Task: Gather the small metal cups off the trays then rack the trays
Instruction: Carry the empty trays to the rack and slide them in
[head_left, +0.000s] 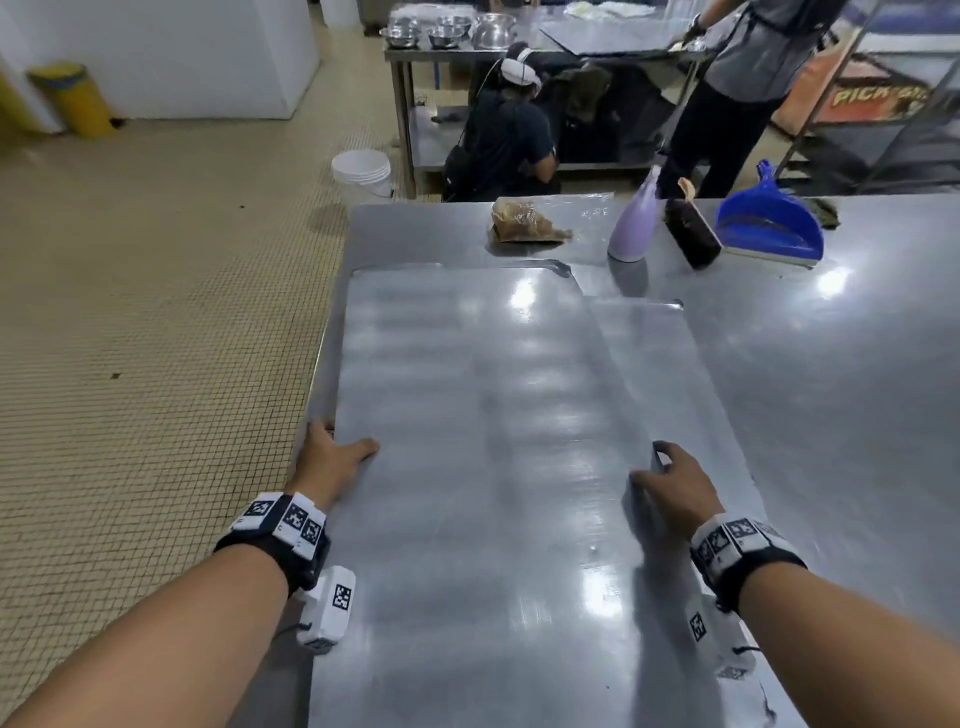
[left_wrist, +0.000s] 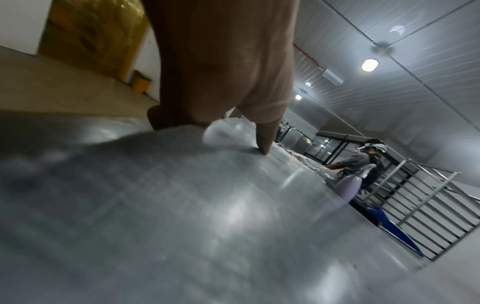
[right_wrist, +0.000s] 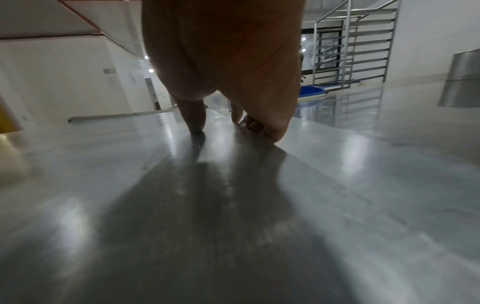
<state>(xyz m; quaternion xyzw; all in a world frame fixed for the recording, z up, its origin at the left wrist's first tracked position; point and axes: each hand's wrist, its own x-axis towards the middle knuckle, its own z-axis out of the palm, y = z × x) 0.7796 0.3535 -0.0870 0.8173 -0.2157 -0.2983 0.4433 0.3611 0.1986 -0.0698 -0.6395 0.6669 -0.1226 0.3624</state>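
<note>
Steel table (head_left: 831, 389) carried the top tray (head_left: 483, 415), lying askew over a lower tray (head_left: 670, 364). Left hand (head_left: 332, 460) gripped the top tray's left edge, thumb on top; right hand (head_left: 675, 483) gripped its right edge. Beyond it stood a purple bottle (head_left: 631, 223).

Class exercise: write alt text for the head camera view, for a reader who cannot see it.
Two hands, left hand and right hand, grip the side edges of a bare metal tray on a steel table. Beyond it stand a lilac spray bottle and blue dustpan.
</note>
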